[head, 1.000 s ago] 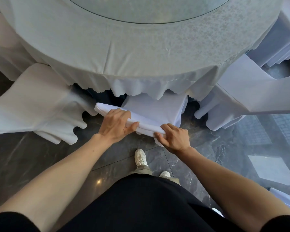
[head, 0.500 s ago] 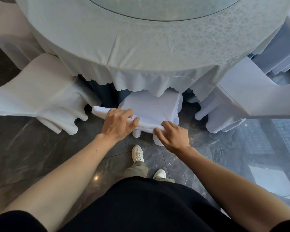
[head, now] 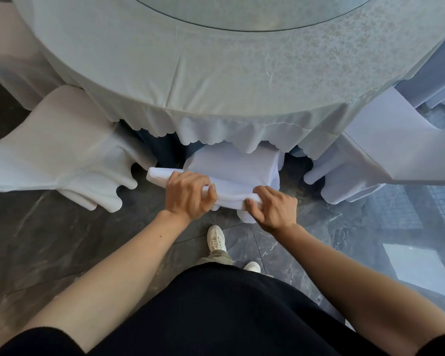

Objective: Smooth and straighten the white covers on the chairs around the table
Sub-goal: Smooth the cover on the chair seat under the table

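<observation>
Directly below me stands a chair in a white cover [head: 231, 165], its seat tucked under the round table's pale cloth [head: 216, 80]. The top edge of its backrest [head: 159, 176] runs from left to right in front of me. My left hand [head: 188, 195] is closed over that edge near its middle, fingers curled over the far side. My right hand [head: 274, 208] grips the edge's right end, with the thumb on the near side. The chair's legs are hidden.
White-covered chairs flank it: one at the left [head: 70, 155], one at the right [head: 385, 150], another at the far right [head: 432, 80]. A glass turntable [head: 242, 11] lies on the table. The floor is dark marble [head: 49, 235]; my white shoes [head: 216, 238] stand behind the chair.
Both hands have tightened on the backrest's top edge; the left fingers have curled further over it. The chair sits slightly further under the tablecloth than before.
</observation>
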Motion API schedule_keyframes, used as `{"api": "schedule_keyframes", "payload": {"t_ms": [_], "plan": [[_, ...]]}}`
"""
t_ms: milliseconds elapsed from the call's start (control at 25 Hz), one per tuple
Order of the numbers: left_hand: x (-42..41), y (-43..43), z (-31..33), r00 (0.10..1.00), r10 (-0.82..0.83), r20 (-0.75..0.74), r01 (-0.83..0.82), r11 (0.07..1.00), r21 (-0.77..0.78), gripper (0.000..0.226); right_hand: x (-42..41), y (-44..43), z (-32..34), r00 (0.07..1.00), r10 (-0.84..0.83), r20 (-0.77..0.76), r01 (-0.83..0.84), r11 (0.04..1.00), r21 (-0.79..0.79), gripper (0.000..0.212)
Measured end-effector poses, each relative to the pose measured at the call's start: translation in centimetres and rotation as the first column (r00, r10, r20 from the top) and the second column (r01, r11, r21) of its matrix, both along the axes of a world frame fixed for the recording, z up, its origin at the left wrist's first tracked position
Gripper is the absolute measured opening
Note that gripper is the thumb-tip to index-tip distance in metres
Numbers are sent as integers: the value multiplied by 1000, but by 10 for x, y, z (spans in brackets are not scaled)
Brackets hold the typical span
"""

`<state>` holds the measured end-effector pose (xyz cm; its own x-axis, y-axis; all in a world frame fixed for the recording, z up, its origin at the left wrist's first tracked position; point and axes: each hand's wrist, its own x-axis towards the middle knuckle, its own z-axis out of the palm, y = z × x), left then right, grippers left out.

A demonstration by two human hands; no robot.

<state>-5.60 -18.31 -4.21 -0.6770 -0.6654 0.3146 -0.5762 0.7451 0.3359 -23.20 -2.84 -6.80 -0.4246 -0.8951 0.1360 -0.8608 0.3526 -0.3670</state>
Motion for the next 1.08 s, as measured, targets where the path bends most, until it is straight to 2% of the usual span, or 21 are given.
{"api": "schedule_keyframes", "payload": {"t_ms": [320, 600, 760, 880, 1080], "plan": [[-28, -25, 8, 993, -27, 112, 20, 998, 61, 50, -25, -24, 11, 997, -60, 39, 54, 988, 147, 63], [-19, -5, 12, 995, -65, 80, 65, 998, 5, 37, -22, -4, 17, 998, -4, 58, -3, 993, 116, 50], [-28, 14, 20, 989, -84, 119, 85, 996, -7, 38, -27, 11, 26, 980, 15, 197, -30, 997, 71, 52], [-58, 40, 28, 979, -157, 127, 157, 988, 12, 38, -47, 33, 37, 969, 26, 245, -31, 999, 17, 55], [-134, 106, 41, 972, -224, 73, 221, 974, 44, 39, -122, 101, 60, 983, 26, 182, -19, 999, -41, 50]]}}
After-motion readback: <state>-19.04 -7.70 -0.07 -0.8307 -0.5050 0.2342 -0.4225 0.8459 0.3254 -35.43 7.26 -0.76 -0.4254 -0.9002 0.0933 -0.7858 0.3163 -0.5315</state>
